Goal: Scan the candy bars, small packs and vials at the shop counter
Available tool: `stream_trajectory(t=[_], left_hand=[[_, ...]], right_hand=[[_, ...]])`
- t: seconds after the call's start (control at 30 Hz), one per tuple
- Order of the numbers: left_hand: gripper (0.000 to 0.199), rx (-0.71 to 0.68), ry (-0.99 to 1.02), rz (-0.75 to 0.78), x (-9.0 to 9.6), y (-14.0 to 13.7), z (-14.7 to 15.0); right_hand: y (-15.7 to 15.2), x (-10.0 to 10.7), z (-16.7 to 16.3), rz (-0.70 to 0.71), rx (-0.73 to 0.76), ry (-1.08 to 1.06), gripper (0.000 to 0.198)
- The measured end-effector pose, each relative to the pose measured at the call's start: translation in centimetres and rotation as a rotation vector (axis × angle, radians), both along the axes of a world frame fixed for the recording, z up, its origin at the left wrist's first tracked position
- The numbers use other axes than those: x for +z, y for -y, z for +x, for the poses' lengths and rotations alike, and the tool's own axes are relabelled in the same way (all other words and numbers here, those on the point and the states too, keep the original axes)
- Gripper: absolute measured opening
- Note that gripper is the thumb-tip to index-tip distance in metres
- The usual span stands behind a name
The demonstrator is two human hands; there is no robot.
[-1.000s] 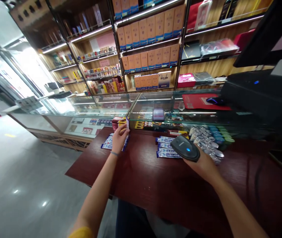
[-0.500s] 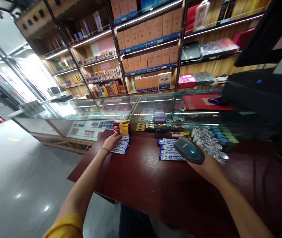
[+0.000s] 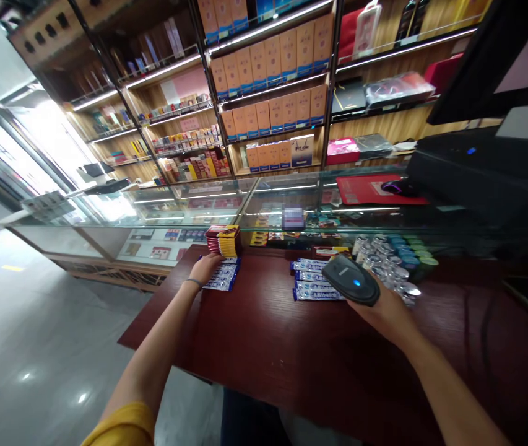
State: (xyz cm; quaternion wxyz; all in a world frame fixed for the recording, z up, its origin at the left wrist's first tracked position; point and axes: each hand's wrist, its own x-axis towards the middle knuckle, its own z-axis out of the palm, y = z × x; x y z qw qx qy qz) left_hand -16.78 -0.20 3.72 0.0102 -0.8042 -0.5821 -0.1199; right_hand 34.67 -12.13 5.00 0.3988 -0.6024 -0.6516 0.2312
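My left hand (image 3: 205, 268) lies over the left end of a group of blue-and-silver stick packets (image 3: 224, 275), its fingers stretched forward and touching them. Just beyond its fingertips stands a stack of red-and-yellow boxes (image 3: 223, 241). In my right hand (image 3: 387, 310) is a black barcode scanner (image 3: 351, 280) with a blue light, my fingers wrapped round its handle and mostly hidden beneath it. A second row of blue-and-silver stick packets (image 3: 312, 280) lies under and left of the scanner, partly covered by it.
Silver-topped containers (image 3: 381, 260) and green-lidded ones (image 3: 424, 257) crowd the right of the dark red table (image 3: 254, 334). Behind runs a glass display counter (image 3: 180, 207) bearing a red mat (image 3: 366, 189) and a mouse (image 3: 396, 186). A monitor (image 3: 491, 68) overhangs the right side.
The view has shifted slightly, so everything sits a little further left. My left hand stays at the left packets, and the scanner stays in my right hand above the other row.
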Motion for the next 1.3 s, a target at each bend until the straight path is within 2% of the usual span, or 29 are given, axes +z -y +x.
stream_trajectory(t=[0.17,0.23,0.33,0.43,0.6,0.77,0.9,1.1,1.2,1.3], left_hand=[[0.034,-0.018,0.183,0.190,-0.5,1.0,3.1],[0.033,-0.049,0.264,0.258,-0.4,1.4,5.7],[0.033,-0.107,0.360,0.306,-0.2,1.9,10.3],[0.032,-0.167,0.436,0.271,-0.1,2.2,15.2],[0.030,-0.297,0.501,0.156,-0.8,1.9,22.7],[0.035,-0.339,0.423,0.069,-1.9,0.8,27.8],[0.034,-0.289,0.322,0.050,-2.3,0.1,29.7],[0.019,-0.288,0.247,0.068,-1.9,0.2,30.2],[0.013,-0.290,0.285,0.050,-1.4,0.7,30.1],[0.012,-0.264,0.447,0.025,-0.9,1.6,29.7]], right_hand=[[0.1,0.7,-0.2,0.018,-0.057,-0.019,0.052],[0.1,0.7,-0.2,0.052,-0.094,-0.035,0.051],[-0.1,0.4,0.1,0.097,-0.127,-0.078,0.060],[-0.4,0.2,0.4,0.122,-0.146,-0.113,0.067],[-0.4,0.8,0.6,0.140,-0.165,-0.149,0.057],[-0.3,1.2,0.7,0.142,-0.200,-0.148,0.053],[-0.4,1.0,0.9,0.131,-0.202,-0.177,0.055],[-0.3,1.0,0.9,0.114,-0.194,-0.206,0.054],[-0.3,1.1,0.9,0.114,-0.195,-0.210,0.053],[-0.2,1.2,0.8,0.113,-0.190,-0.211,0.052]])
